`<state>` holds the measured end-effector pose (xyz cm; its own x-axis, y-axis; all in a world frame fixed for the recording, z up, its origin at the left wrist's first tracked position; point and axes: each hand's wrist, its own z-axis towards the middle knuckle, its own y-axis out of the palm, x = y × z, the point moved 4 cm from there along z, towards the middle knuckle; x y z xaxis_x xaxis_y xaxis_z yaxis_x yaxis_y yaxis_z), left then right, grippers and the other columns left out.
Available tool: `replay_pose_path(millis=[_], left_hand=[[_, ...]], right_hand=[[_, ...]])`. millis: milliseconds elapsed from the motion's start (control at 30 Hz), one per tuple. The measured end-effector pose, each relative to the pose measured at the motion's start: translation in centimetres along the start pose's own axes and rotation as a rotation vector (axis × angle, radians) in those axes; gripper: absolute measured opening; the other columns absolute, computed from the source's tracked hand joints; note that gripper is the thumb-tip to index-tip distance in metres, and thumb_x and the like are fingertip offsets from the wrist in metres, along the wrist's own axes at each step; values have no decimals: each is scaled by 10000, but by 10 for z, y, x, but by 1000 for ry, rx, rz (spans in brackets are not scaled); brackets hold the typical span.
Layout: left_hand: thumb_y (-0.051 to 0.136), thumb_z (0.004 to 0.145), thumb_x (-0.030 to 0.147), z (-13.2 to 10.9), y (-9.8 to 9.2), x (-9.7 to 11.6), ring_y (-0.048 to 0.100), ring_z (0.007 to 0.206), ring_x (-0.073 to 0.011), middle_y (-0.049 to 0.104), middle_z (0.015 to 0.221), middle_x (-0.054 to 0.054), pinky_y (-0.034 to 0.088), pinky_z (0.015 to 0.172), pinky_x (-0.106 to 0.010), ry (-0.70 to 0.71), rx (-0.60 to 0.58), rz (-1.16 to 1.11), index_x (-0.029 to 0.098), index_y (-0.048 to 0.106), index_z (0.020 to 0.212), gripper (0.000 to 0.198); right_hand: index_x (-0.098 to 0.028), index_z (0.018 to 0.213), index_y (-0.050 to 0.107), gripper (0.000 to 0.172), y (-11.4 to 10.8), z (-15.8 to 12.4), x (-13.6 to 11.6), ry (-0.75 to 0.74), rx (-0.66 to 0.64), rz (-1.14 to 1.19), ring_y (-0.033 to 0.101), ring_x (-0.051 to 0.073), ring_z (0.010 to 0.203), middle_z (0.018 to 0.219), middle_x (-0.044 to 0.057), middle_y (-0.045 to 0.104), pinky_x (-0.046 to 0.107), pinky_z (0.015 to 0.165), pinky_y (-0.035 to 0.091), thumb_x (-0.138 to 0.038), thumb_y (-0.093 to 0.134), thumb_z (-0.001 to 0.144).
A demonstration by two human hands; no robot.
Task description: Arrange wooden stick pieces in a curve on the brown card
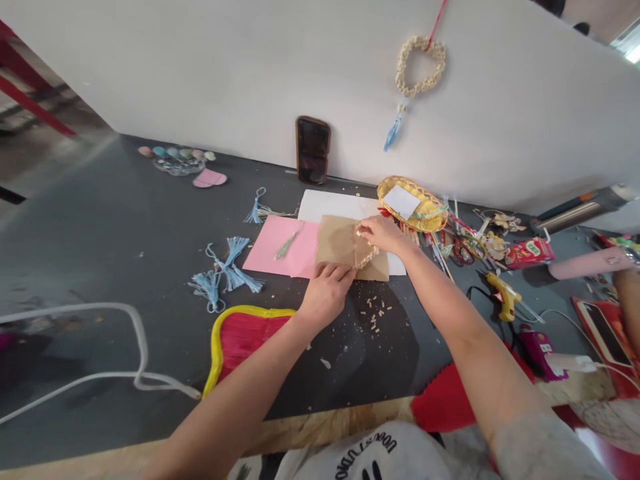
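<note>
On a sheet of brown paper lies a curved strand of small pale pieces, like part of a heart outline. My right hand is above its upper end, fingers closed in a pinch beside small pale bits; what exactly they pinch is too small to make out. My left hand rests at the paper's lower edge, its fingers together and closed at the strand's lower end. Loose short pale pieces are scattered on the table just below. Pink paper with a pale green tassel lies to the left.
Blue tassels lie left. A phone leans on the white wall, where a finished-looking heart ornament hangs. A wicker basket, glue gun, red carton and cables stand right. A yellow-edged red piece lies near my left forearm.
</note>
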<state>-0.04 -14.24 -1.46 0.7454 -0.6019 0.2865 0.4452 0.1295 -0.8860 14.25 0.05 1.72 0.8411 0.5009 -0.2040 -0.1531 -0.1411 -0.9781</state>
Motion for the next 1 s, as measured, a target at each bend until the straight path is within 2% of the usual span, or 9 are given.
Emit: replay_pose_path(millis=[133,300,400,500,633,800,1000], left_hand=[[447,865,67,0,0,0,586,1064,-259,682,1139,-119,416,940,-444,1,2,1,157,637,1207,401],[461,857,70,0,0,0,580,1074,-261,680,1138,-122,409,951,-444,-3,-7,-5,155,632,1212,404],[454,854,64,0,-1,0,580,1076,-261,681,1139,-116,407,954,-444,-9,-15,-9,160,629,1217,415],[459,846,59,0,-1,0,584,1065,-264,681,1140,-118,413,947,-455,-11,-21,-8,159,626,1220,421],[471,847,71,1,-1,0,586,1061,-265,680,1142,-121,417,948,-459,-10,-24,-11,160,625,1222,415],[460,847,66,1,-1,0,586,1065,-268,678,1151,-124,422,939,-460,-12,-25,-18,162,628,1223,423],[474,837,64,1,-2,0,585,1069,-272,678,1139,-125,420,947,-466,-6,-25,-13,175,623,1235,439]], right_hand=[[-169,960,712,182,1,-1,1,-4,5,6,633,203,885,939,80,714,274,768,432,-190,553,874],[-178,1088,678,280,-7,-5,12,-34,94,72,618,201,987,1073,76,696,297,875,442,-127,557,841],[-175,981,706,206,-11,-14,19,-69,132,67,611,212,992,1004,68,710,328,932,429,-130,573,830],[-174,925,711,138,-10,-26,19,-87,122,10,595,226,988,984,70,696,350,951,412,-187,617,825],[-184,944,710,146,-4,-34,10,-93,79,-73,551,236,1004,1033,74,660,354,941,398,-218,610,843],[-184,914,719,141,0,-32,4,-86,51,-141,505,250,1014,1041,86,644,361,932,389,-179,594,850],[-187,863,725,139,1,-29,4,-121,54,-119,487,249,1004,1029,86,644,370,942,376,-164,588,862]])
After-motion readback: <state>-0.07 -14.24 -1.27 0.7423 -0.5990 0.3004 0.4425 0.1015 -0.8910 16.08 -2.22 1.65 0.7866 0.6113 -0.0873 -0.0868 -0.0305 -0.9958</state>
